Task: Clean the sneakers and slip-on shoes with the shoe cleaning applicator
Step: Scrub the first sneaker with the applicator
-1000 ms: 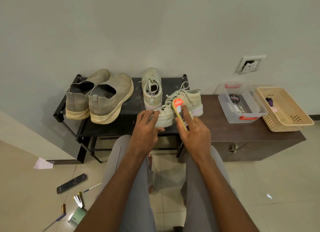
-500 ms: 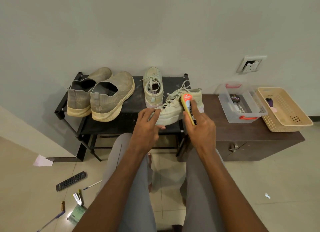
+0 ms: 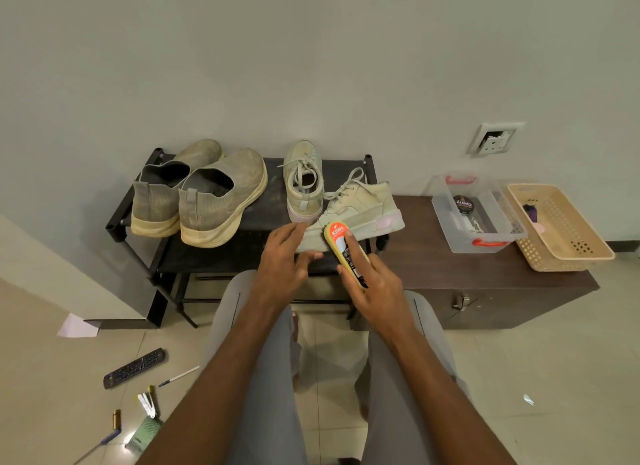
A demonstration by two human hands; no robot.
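Back down the sneaker [image 3: 349,212] slides your applicator [image 3: 346,253], gripped by your right hand [image 3: 375,288]. Left hand [image 3: 287,256], fingers relaxed, steadies the toe; keep strokes even.

Head-worn view, forward and downward
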